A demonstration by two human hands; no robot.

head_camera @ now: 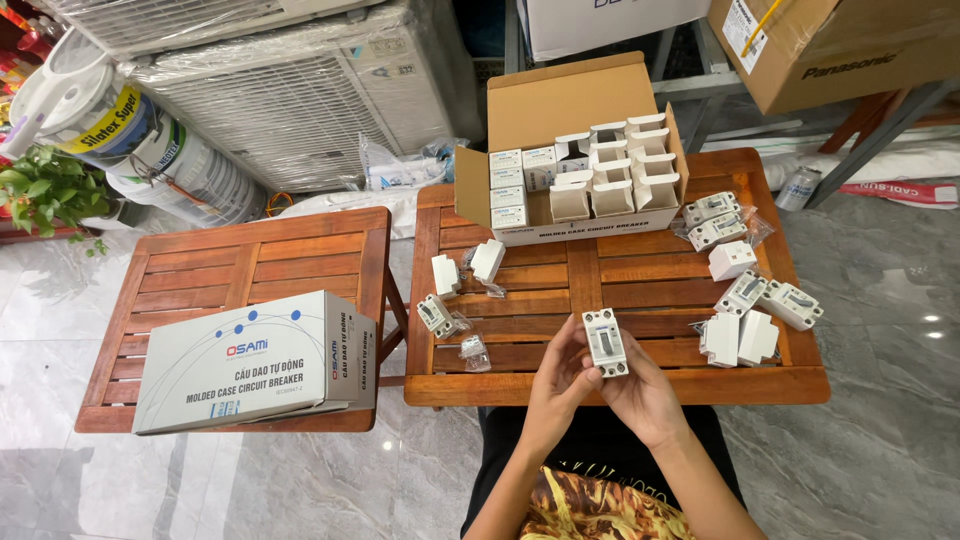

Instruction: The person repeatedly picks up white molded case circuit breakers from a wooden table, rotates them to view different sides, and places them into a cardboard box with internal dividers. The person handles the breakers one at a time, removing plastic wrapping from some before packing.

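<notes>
**Both hands around one white breaker, above the near edge of the slatted table**

The left hand (556,375) and the right hand (635,390) meet around a small white plastic circuit breaker with a grey front panel (605,342), fingers closed on its lower sides. It is held upright, face to the camera, above the front edge of the reddish-brown slatted wooden table (600,385).

On the table, loose white breakers lie to the left (437,315) and a larger cluster to the right (790,303), some beside clear plastic wrappers. At the far side stands an open brown cardboard carton (570,100) filled with small white boxes. A second slatted wooden table (250,260), just to the left, carries a closed flat white carton with blue print (250,365)
</notes>
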